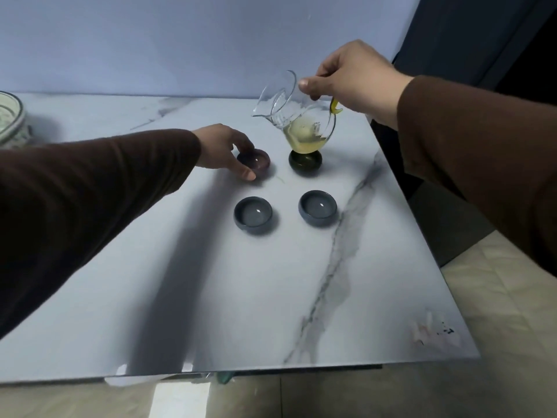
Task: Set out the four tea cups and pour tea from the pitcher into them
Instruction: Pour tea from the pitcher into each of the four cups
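right hand [352, 76]: up over far right of table, thumb and fingers pinching glass pitcher at its rim/handle side
pitcher [297, 116]: lifted, tilted left, spout low on the left; pale yellow-green tea pooled in the lower body; base just above dark green cup; no stream visible
left hand [224, 150]: on table, fingers and thumb curled round purple cup, gripping its sides
purple cup [254, 161]: far left of the four, upright, contents hard to tell
dark green cup [305, 162]: far right, upright, partly hidden by pitcher base
near left grey-blue cup [253, 215]: upright, untouched, glint inside, fill unclear
near right grey-blue cup [317, 207]: same, well apart from its neighbour
layout: 2x2 square on white marble table [180, 297]
patterned bowl [9, 119]: far left edge, cropped
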`<state>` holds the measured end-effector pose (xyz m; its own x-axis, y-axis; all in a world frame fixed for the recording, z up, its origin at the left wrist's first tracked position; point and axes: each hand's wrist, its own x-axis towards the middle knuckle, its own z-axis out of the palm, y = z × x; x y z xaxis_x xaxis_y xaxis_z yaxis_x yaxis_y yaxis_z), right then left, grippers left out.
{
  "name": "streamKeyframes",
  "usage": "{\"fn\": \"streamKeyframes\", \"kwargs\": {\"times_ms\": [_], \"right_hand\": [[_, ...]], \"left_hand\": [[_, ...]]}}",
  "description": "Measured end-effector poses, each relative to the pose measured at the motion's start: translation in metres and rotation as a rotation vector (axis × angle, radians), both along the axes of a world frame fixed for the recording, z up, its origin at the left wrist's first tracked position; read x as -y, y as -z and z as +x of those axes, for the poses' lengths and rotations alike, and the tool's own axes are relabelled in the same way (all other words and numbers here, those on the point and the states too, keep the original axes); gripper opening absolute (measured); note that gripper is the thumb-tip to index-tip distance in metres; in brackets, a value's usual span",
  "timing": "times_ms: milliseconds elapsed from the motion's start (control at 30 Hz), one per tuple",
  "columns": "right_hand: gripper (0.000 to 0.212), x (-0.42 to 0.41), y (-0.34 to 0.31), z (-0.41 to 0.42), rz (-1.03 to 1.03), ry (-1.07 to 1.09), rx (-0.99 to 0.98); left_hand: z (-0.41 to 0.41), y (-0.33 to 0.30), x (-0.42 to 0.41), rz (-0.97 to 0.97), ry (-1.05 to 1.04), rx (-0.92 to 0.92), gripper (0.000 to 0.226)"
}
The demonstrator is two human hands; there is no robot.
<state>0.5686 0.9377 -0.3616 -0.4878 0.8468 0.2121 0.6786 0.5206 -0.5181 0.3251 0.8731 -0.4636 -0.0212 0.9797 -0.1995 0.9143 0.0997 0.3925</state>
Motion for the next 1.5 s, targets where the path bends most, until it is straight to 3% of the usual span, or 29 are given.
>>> {"fn": "streamKeyframes", "kwargs": {"times_ms": [333, 1067, 1500], "right_hand": [[0.039, -0.004, -0.006, -0.014, 0.056, -0.050, 0.199], [0.040, -0.001, -0.005, -0.044, 0.255, -0.202, 0.433], [0.036, 0.010, -0.010, -0.051, 0.325, -0.209, 0.468]], "left_hand": [[-0.001, -0.001, -0.002, 0.036, 0.040, -0.004, 0.062], [0.001, -0.001, -0.003, 0.023, 0.029, 0.014, 0.062], [0.003, -0.002, 0.000, 0.021, 0.015, 0.023, 0.058]]}}
